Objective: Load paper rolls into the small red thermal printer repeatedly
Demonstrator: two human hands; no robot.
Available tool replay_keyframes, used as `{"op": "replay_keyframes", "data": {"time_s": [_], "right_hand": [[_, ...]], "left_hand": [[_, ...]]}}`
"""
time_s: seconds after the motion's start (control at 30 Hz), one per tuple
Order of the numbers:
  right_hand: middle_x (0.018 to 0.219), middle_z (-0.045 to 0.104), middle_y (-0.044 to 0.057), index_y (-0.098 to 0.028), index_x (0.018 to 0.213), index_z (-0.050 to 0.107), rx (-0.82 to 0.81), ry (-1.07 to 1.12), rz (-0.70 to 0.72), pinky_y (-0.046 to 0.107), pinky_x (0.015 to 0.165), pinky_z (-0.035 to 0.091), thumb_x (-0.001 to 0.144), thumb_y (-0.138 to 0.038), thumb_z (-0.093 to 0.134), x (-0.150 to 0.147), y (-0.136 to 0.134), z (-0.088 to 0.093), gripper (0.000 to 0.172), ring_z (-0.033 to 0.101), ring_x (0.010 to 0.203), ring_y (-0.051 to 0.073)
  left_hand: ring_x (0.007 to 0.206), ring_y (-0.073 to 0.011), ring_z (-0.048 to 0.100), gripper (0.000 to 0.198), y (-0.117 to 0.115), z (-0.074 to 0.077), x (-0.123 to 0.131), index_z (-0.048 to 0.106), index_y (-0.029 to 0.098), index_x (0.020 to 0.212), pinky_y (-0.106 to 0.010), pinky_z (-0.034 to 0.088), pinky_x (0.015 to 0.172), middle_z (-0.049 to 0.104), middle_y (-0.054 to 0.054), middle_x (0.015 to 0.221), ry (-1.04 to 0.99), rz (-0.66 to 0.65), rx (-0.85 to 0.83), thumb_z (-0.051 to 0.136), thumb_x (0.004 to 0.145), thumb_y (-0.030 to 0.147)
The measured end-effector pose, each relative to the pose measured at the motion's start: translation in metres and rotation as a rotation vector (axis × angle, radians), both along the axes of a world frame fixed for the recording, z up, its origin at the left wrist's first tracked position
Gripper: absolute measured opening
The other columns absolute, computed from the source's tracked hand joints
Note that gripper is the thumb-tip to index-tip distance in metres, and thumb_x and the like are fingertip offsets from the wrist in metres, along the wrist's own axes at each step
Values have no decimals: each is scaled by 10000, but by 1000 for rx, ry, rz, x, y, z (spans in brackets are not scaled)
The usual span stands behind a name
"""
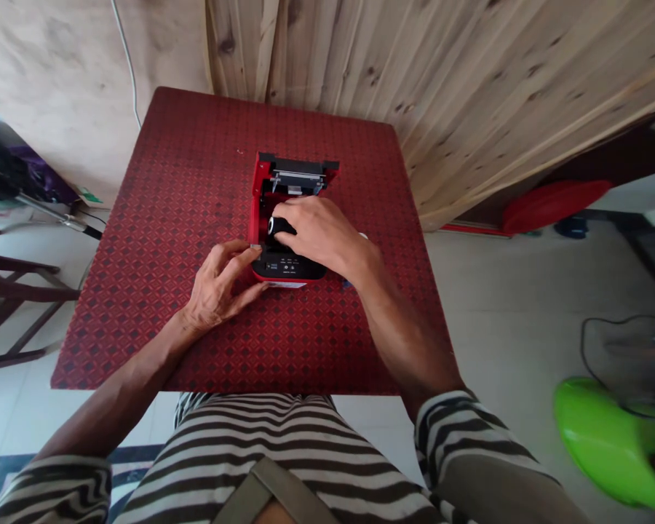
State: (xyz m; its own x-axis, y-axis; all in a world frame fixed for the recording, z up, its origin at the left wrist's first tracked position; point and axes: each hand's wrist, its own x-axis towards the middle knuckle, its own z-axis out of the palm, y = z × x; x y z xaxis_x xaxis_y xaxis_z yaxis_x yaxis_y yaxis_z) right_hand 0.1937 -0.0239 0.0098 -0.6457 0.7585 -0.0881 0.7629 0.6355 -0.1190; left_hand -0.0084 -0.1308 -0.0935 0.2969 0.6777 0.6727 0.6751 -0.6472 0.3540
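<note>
A red and black printer stands on the table with its lid raised at the back. Its front panel carries small buttons and printed labels. My right hand reaches into the open compartment, fingers closed around a black roll with a white core. That hand covers the right part of the roll and of the compartment. At the printer's front left corner, my left hand grips the casing, fingertips on the upper edge and thumb low at the front.
The table has a red patterned cover and stands against a wooden plank wall. A small white object shows partly behind my right wrist. A wooden chair is at left, a bright green object at lower right.
</note>
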Motion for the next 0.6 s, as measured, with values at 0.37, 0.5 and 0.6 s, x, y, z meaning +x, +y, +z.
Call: {"op": "replay_keyframes", "data": {"time_s": [0.37, 0.5, 0.6], "right_hand": [[1163, 830, 28, -269, 1178, 754, -20, 983, -198, 403, 971, 620, 901, -287, 803, 74, -86, 14, 282, 786, 1055, 240], [1195, 844, 26, -286, 1210, 757, -287, 1015, -272, 413, 992, 626, 886, -234, 781, 87, -128, -16, 328, 798, 1100, 235], [1221, 843, 34, -309, 1219, 746, -393, 982, -319, 448, 997, 639, 890, -232, 767, 80, -149, -49, 338, 805, 1118, 248]], "left_hand": [[1219, -246, 694, 607, 0, -1, -2, 524, 234, 1521, -392, 655, 1029, 651, -127, 1332, -7, 10, -18, 757, 1007, 458], [1248, -254, 687, 641, 0, -1, -2, 526, 237, 1533, -412, 645, 1068, 664, -128, 1344, -10, 17, -33, 792, 982, 425], [1253, -257, 691, 670, 0, 1, -2, 523, 245, 1546, -415, 646, 1073, 670, -120, 1363, -17, 4, -21, 816, 964, 404]]}}
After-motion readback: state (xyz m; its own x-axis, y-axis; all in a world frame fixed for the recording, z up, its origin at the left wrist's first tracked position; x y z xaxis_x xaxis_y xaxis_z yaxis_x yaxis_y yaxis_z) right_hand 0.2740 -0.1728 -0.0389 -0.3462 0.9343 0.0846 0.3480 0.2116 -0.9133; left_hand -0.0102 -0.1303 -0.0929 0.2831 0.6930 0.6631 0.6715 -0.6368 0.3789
